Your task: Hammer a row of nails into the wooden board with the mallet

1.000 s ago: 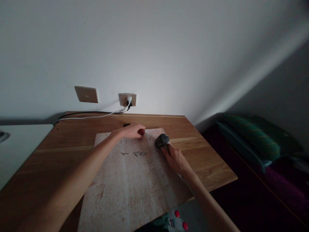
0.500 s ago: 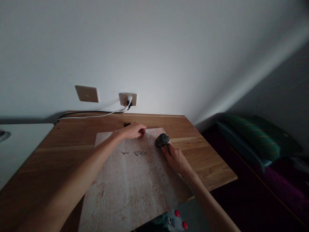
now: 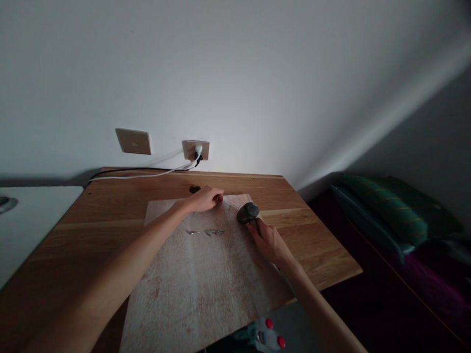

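Note:
My right hand (image 3: 270,241) is wrapped round the handle of a mallet (image 3: 248,213) with a thick dark head. The mallet head is held at the right side of a whitish, worn-looking board (image 3: 191,274). Toward the board's far edge my left hand (image 3: 206,198) is closed in a pinch, fingertips low over the surface. Whatever sits between those fingertips is too small to make out. Several loose nails (image 3: 214,232) lie on the board in front of my left hand, with one nail (image 3: 193,232) a little apart to the left.
Beneath the board is a wooden table (image 3: 312,235). A dark round object or hole (image 3: 194,189) shows behind my left hand. Cables (image 3: 147,175) run along the back to a wall socket (image 3: 196,150). A white surface (image 3: 33,225) stands left; cushions (image 3: 390,211) lie right.

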`<act>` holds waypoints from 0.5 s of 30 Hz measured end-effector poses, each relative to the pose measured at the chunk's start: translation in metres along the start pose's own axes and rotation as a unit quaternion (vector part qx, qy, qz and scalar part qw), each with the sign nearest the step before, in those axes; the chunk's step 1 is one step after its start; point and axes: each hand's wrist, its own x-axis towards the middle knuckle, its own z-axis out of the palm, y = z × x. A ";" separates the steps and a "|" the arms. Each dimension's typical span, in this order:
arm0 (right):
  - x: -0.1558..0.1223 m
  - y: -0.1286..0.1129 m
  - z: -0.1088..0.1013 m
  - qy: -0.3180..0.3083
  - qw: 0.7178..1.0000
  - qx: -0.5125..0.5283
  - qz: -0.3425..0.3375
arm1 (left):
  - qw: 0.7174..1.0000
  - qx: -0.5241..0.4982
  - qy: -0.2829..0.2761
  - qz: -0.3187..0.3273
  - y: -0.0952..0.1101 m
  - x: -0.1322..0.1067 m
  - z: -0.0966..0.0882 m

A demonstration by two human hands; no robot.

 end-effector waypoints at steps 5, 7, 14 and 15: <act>0.000 0.002 0.001 -0.003 1.000 0.005 -0.002 | 1.000 -0.013 0.009 0.000 0.000 0.000 0.001; 0.000 0.003 0.001 -0.004 1.000 0.006 -0.004 | 1.000 -0.022 0.006 0.002 0.000 -0.001 0.000; 0.000 0.003 0.002 -0.003 1.000 0.007 -0.004 | 0.999 -0.037 -0.010 0.002 -0.001 0.001 -0.002; 0.000 0.003 0.002 -0.002 1.000 0.006 -0.004 | 0.999 -0.039 -0.011 0.001 -0.001 0.001 -0.002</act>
